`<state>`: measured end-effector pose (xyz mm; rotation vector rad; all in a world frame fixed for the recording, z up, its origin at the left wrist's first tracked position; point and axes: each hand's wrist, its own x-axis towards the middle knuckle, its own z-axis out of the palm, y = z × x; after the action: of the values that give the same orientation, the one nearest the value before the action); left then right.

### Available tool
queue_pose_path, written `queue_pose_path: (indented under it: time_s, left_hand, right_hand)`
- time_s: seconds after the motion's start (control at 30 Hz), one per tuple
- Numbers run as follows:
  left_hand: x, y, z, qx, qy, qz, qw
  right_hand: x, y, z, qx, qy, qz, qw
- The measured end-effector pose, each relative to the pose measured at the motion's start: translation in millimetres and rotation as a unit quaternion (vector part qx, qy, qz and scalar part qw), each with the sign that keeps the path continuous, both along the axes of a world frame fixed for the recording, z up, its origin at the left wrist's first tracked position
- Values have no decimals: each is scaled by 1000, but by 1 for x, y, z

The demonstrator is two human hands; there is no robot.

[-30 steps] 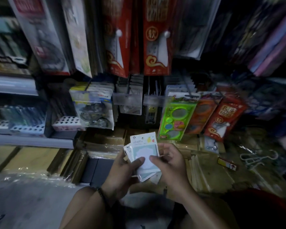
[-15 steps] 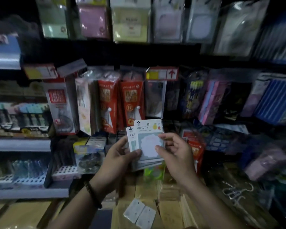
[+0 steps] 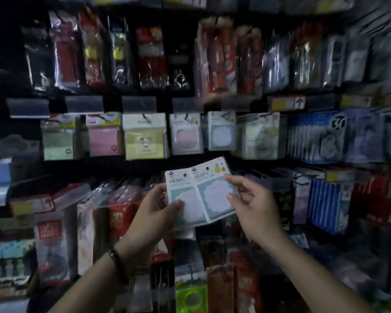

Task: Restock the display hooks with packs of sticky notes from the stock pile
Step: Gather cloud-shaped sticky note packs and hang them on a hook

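We are gripping fanned packs (image 3: 201,195) in our left hand (image 3: 152,213), pinching the front one with our right hand (image 3: 255,211), below the hung packs (image 3: 221,132), with ours not yet hooked.

dim light is leaving the shelves (image 3: 27,107) murky; edges are smearing with blur and bending, while glare is glinting off wrappers (image 3: 278,62).

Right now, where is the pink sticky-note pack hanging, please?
In the head view, the pink pack hangs left of centre, between the green pack and the yellow pack.
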<state>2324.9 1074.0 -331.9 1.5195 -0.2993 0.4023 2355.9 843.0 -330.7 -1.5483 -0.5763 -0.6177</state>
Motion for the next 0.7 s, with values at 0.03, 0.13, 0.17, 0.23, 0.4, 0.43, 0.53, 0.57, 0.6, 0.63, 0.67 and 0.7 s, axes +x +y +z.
queue_pose_path:
  time_s: [0.03, 0.13, 0.17, 0.23, 0.4, 0.43, 0.53, 0.57, 0.6, 0.63, 0.67, 0.7]
  left_hand:
    - [7, 0, 9, 12, -9, 21, 1000]
    - [24, -1, 37, 32, -38, 53, 997]
    - [27, -3, 47, 34, -46, 55, 997]
    - [31, -8, 64, 39, -56, 54, 996]
    - [46, -17, 92, 58, -56, 59, 995]
    - [49, -19, 97, 53, -54, 59, 995]
    - [59, -25, 107, 35, -59, 56, 996]
    - [62, -27, 109, 27, -60, 54, 996]
    - [65, -29, 111, 23, -62, 55, 996]
    - [67, -30, 112, 24, -65, 56, 996]
    - [69, -30, 114, 26, -67, 58, 996]
    - [72, -30, 116, 27, -67, 59, 996]
  right_hand:
    - [5, -7, 8, 1, -6, -4, 1000]
    - [25, -19, 24, 26, -9, -18, 999]
    - [32, -21, 30, 34, -9, -26, 999]
    - [45, -24, 40, 38, -15, -57, 998]
    - [82, -23, 63, 95, -31, -83, 992]
    - [88, -22, 67, 104, -37, -77, 991]
    - [99, -14, 80, 117, -67, -63, 989]
    - [102, -12, 83, 120, -77, -60, 988]
    - [105, -10, 86, 124, -83, -59, 987]
    - [107, -8, 88, 130, -88, -56, 986]
    - [111, -8, 90, 135, -91, -56, 985]
    - [115, -8, 92, 139, -93, -54, 985]
